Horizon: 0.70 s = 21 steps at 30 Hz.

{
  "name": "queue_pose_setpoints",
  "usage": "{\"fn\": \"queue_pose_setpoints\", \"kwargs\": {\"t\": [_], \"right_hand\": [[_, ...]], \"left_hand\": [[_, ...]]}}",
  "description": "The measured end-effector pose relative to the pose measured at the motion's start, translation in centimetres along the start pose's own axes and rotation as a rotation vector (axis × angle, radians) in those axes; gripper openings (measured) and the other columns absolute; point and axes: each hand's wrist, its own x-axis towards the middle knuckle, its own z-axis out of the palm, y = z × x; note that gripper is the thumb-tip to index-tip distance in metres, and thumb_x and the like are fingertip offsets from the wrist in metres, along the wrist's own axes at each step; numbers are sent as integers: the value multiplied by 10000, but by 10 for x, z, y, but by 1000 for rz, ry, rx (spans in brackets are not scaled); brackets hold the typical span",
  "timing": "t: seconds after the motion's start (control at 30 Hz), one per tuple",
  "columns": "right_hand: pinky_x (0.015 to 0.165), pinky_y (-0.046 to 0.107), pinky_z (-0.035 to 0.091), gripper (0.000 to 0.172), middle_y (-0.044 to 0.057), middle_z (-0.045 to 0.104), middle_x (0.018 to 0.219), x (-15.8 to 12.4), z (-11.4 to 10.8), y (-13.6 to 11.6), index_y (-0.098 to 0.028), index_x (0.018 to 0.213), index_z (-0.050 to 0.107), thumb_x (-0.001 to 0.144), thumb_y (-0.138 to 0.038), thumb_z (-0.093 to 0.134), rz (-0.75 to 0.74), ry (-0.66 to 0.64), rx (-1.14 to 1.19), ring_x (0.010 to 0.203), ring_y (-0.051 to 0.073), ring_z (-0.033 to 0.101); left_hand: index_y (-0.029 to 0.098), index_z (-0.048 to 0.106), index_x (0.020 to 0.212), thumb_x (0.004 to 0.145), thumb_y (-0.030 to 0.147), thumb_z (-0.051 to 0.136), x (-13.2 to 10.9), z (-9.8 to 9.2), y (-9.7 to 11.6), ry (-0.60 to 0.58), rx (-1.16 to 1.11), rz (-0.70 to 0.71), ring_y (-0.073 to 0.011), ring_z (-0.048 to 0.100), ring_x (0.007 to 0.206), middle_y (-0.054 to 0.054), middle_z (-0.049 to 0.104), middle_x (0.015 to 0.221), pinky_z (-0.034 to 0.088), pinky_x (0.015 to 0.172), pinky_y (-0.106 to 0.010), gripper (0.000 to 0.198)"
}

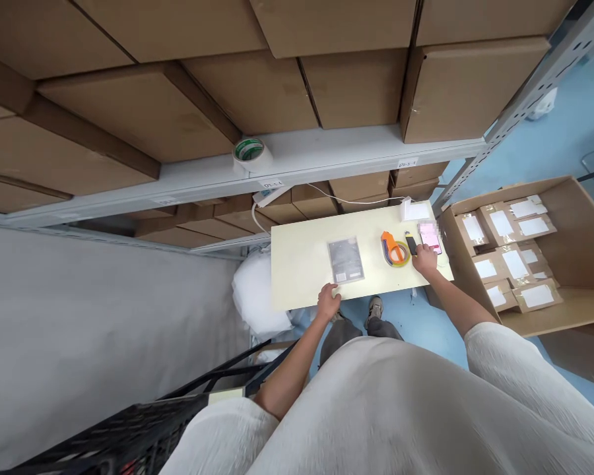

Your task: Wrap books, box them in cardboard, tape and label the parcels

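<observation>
My left hand rests on the near edge of a small cream table, fingers curled, just below a flat clear-wrapped packet. My right hand lies on the table's right side, fingers touching a small black device next to a phone with a pink screen. An orange tape dispenser with a yellowish roll sits between the packet and my right hand. A white object lies at the table's far right corner.
Metal shelving stacked with brown cartons stands behind the table; a tape roll sits on its ledge. An open carton of labelled packets stands to the right. A bubble-wrap bundle lies left of the table, a black crate nearer me.
</observation>
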Motion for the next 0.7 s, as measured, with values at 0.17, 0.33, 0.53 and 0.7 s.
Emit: {"fn": "queue_pose_setpoints", "kwargs": {"t": [0.17, 0.33, 0.53, 0.7], "right_hand": [[1023, 447, 408, 311, 239, 677, 1314, 4, 4, -4, -131, 1301, 596, 1025, -274, 582, -10, -7, -22, 1305, 377, 568], [954, 408, 428, 286, 223, 713, 1215, 3, 2, -3, -136, 1250, 588, 965, -161, 579, 17, 9, 30, 1217, 349, 626], [900, 404, 494, 454, 160, 753, 1167, -7, -31, -5, -185, 1333, 541, 899, -273, 642, 141, 199, 365, 1080, 328, 682], [889, 373, 566, 653, 132, 751, 1237, -11, -72, -41, -203, 1453, 487, 865, -421, 670, 145, 269, 936, 1039, 268, 723]], "left_hand": [[226, 711, 1222, 859, 186, 591, -1, 1, -8, -8, -36, 38, -338, 542, 1495, -130, 645, 1513, 381, 1296, -510, 384], [233, 722, 1183, 856, 188, 609, 1, 2, -10, -3, -64, 56, -321, 567, 1467, -120, 662, 1477, 381, 1299, -497, 348], [229, 731, 1149, 843, 177, 614, 6, 3, -7, -6, -101, 95, -313, 579, 1454, -113, 688, 1421, 399, 1297, -486, 333], [244, 734, 1178, 852, 178, 612, 10, -7, -4, -23, -115, 122, -302, 563, 1478, -97, 690, 1433, 393, 1308, -486, 353]]}}
